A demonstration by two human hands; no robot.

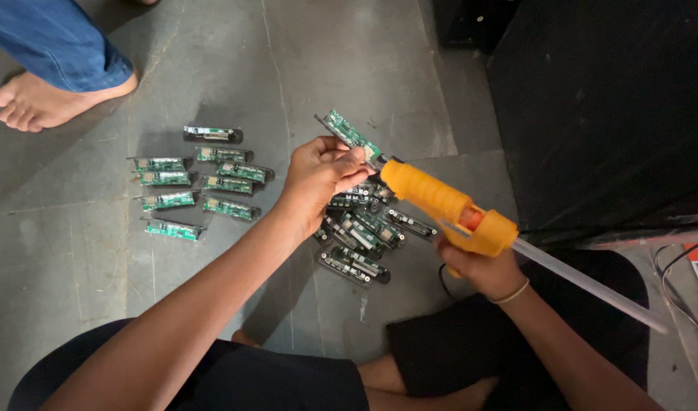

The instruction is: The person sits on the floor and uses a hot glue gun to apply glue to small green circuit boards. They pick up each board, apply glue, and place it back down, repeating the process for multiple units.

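The green circuit board (349,135), a narrow strip with small parts along it, is held up over the grey floor (67,251), pinched at its near end in the closed fingers of the left hand (318,173). It looks light and stiff, thin enough to snap or shed a part if bent, so its bare edges seem the safest place to grip (the face carries the components). The nozzle of the orange glue gun (444,207) meets the board just beside those fingers; the right hand (482,268) is wrapped shut around the gun's handle, and a clear glue stick (592,288) juts out behind. The tip is probably hot, so fingertips so near it run some risk.

Below the hands lies a loose pile of boards (364,232), overlapping one another. Well apart to the left, rows of boards (200,183) lie side by side. Another person's bare foot (37,103) stands at the upper left.
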